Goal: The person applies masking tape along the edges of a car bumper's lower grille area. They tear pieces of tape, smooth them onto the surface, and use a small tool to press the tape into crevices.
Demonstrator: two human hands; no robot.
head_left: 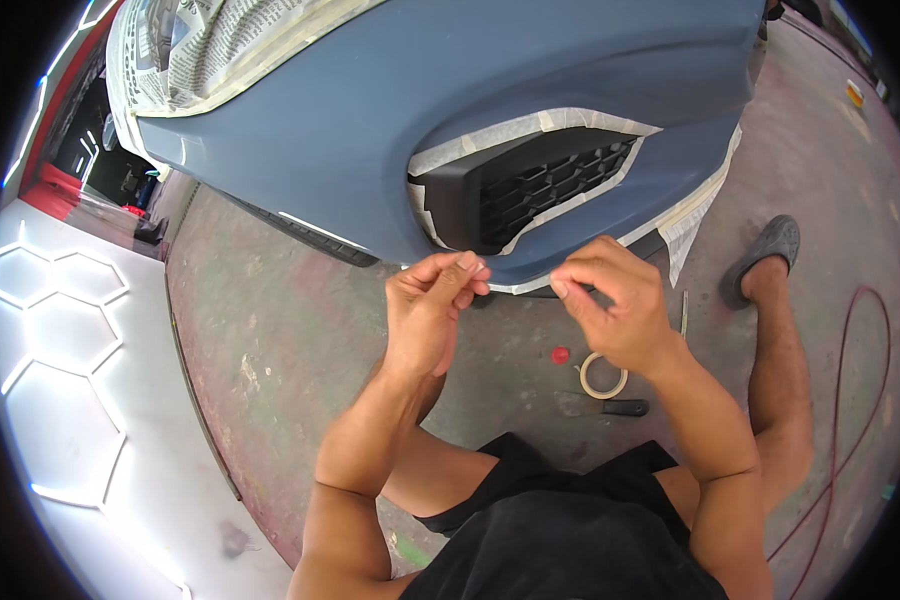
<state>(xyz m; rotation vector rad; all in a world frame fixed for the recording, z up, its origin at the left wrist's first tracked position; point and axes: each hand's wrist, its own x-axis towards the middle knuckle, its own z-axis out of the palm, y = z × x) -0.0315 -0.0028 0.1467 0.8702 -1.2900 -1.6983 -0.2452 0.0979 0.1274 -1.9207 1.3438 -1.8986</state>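
Pale masking tape strip (520,285) along blue bumper (350,130)

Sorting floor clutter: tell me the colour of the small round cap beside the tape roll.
Red: the small round cap shows best in the head view.

Blue bumper (370,130) filling the upper frame and blocking upward reach, bare floor (270,330) lying open at centre left, tape roll (603,376), red cap (560,354) and scraper (600,406) crowding the lower right, red hose (850,400) looping at far right.
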